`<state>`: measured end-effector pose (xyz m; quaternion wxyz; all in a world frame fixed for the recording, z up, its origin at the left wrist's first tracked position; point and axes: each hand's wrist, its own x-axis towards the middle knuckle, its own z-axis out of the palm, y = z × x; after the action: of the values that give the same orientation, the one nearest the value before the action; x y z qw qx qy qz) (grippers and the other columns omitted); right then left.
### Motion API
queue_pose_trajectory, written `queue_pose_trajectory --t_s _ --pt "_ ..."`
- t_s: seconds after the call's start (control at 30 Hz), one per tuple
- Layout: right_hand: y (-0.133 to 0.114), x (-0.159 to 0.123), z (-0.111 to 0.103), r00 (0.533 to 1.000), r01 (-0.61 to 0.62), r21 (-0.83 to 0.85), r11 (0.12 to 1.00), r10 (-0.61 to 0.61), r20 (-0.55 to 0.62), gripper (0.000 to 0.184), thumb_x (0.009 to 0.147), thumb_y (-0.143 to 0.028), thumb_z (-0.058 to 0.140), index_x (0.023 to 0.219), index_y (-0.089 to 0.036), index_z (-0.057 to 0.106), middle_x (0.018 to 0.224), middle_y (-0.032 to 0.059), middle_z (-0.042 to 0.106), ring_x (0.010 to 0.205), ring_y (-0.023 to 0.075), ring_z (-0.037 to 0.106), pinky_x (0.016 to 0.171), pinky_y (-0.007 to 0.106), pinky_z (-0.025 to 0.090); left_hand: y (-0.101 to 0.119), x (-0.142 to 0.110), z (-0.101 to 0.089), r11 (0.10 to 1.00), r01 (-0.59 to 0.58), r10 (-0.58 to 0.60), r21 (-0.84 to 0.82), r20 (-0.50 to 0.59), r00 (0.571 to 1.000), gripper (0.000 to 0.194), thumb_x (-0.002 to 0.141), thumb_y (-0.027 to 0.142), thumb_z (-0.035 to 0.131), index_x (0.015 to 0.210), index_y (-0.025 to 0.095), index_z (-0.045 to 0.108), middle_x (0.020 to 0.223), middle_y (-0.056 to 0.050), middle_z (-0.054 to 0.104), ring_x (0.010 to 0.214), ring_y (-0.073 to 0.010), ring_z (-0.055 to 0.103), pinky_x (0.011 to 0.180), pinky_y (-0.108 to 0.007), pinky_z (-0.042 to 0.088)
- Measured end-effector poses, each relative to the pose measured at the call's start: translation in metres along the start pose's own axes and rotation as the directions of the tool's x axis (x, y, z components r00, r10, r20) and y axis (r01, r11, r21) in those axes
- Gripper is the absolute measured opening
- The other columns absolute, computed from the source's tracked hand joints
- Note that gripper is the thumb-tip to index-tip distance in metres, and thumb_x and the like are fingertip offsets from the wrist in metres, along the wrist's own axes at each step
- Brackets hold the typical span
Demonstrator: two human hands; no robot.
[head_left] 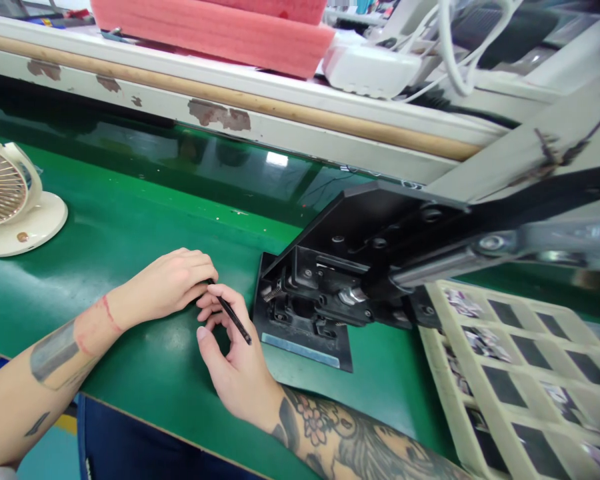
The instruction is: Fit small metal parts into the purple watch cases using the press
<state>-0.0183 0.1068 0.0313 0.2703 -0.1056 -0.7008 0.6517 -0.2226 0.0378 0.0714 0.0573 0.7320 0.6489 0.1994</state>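
As your right hand (237, 363) clamps a slim black rod (234, 319) in its fingers (211, 300), it slants far-left to near-right — from your left hand (167, 285) to just beside the black metal jig (300, 310).

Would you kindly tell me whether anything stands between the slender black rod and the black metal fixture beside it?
Nothing visible does: only green mat lies between the slender black rod in the right hand and the black metal fixture.

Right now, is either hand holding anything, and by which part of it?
The right hand pinches a slim black rod in its fingers near the upper end, leaving the lower end free. The left hand touches that upper end; whether it grips cannot be told.
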Motion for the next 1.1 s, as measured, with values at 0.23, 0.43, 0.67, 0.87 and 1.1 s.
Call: queue_pose_trajectory --t_s 0.23,0.43,0.67,0.87,1.1 --pt "-0.0014 -0.0003 -0.0015 0.999 -0.014 0.015 1.0 0.013 0.039 0.045 0.108 -0.015 0.055 0.148 -0.031 0.044 0.13 0.0075 0.068 0.108 0.0188 0.063 0.094 0.038 0.056 -0.0042 -0.0024 0.0005 0.997 -0.079 0.08 0.011 -0.083 0.993 0.023 0.116 0.02 0.051 0.114 0.019 0.075 0.111 -0.008 0.078 0.101 -0.0229 0.071 0.09 -0.038 0.05" --pt "0.0008 0.001 0.001 1.0 0.02 0.038 0.999 -0.02 -0.009 0.054 0.108 -0.017 0.055 0.159 -0.031 0.044 0.126 0.009 0.065 0.102 0.0186 0.064 0.091 0.039 0.058 -0.003 0.0004 -0.0009 0.995 -0.087 0.088 -0.044 0.005 0.996 0.036 0.118 0.019 0.048 0.097 0.019 0.077 0.094 -0.005 0.078 0.092 -0.0217 0.069 0.086 -0.038 0.05" --pt "-0.0003 -0.0002 0.0002 1.0 -0.02 0.001 1.0 0.02 -0.003 0.048 0.107 -0.019 0.057 0.152 -0.03 0.048 0.121 0.0073 0.061 0.103 0.0195 0.062 0.092 0.039 0.059 -0.0008 -0.001 0.0044 0.999 -0.022 0.021 -0.043 -0.031 0.999 0.026 0.114 0.017 0.055 0.129 0.02 0.075 0.122 -0.009 0.082 0.111 -0.0248 0.075 0.094 -0.039 0.056" --pt "-0.0006 -0.0001 0.0006 1.0 -0.003 0.005 1.0 0.003 0.012 0.052 0.107 -0.017 0.055 0.155 -0.031 0.041 0.131 0.0095 0.064 0.105 0.0194 0.062 0.091 0.04 0.057 -0.0042 -0.0016 0.0043 0.995 -0.097 0.095 -0.018 -0.086 0.992 0.026 0.117 0.022 0.053 0.125 0.02 0.077 0.127 -0.009 0.079 0.111 -0.0249 0.072 0.094 -0.04 0.054" --pt "0.0019 0.0014 0.0007 1.0 0.007 0.034 0.999 -0.007 0.014 0.05 0.108 -0.018 0.056 0.156 -0.031 0.048 0.121 0.0069 0.064 0.099 0.0169 0.063 0.09 0.036 0.057 -0.0069 -0.0015 0.0054 0.997 -0.072 0.072 -0.036 -0.01 0.997 0.03 0.117 0.02 0.051 0.119 0.019 0.081 0.105 -0.007 0.083 0.102 -0.0247 0.073 0.092 -0.04 0.054"
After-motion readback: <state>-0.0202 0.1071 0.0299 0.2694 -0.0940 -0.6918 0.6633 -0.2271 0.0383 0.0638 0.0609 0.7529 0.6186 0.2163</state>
